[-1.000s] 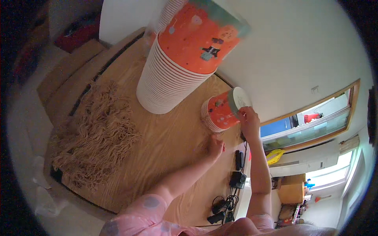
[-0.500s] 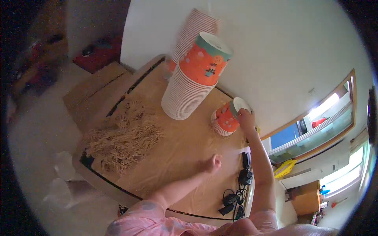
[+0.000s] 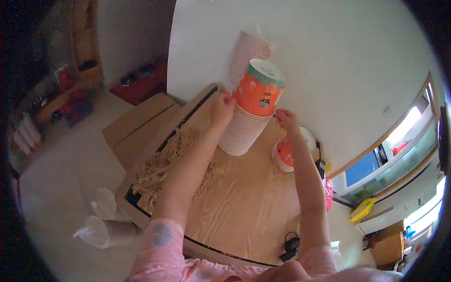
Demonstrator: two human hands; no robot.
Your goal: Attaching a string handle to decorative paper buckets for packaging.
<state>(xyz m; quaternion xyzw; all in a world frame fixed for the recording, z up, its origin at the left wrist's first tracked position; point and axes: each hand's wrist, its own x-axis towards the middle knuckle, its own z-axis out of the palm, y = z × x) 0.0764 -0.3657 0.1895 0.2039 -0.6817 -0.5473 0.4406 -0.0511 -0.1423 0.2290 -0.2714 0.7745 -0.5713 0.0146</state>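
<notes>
Left hand (image 3: pixel 222 110), fingers part-curled, was at the left side of the tall stack (image 3: pixel 252 105) of cups, inverted on the worktop (image 3: pixel 244 202); right hand (image 3: pixel 286 119), fingers bunched, was at its right edge. Whether either gripped could not be told. Farther right stood a short stack (image 3: pixel 283 152). Bracketing the tall stack appeared in hand; the next move seemingly called for even pressure from both sides.

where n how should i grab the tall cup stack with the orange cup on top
Probably low on the tall stack, around its white rims, with the left hand coming from the left and the right hand from the right. It stands nested upside down, so pinching only the orange cup might lift that one alone.
</notes>
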